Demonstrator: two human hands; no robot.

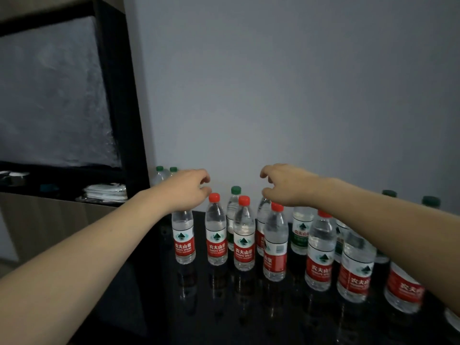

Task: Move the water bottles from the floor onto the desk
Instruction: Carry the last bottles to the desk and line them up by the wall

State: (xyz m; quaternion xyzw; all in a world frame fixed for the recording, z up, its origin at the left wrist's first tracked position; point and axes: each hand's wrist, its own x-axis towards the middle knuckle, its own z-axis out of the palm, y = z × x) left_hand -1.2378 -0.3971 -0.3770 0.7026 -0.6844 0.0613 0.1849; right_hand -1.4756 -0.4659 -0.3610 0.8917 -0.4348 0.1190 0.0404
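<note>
Wall (298,83): plain grey, behind everything.

Shelving unit (114,95): dark frame, at left, folded white items on its lower shelf.

Worktop (224,307): glossy black surface, reflecting the bottles standing on it.

Water bottles (244,235): a dozen or more upright on the worktop in loose rows, mostly red-capped with red labels, several green-capped ones nearer the wall. Two more green caps show behind the left hand.

Left hand (186,189): over the top of the leftmost red-label bottle (183,239), whose cap is hidden; fingers curled, whether they grip it cannot be told.

Right hand (286,184): above the middle bottles, fingers loosely curled and holding nothing.

Progress, as a judgement: well advanced, many bottles already up. The floor is out of view, so what remains is unknown.
</note>
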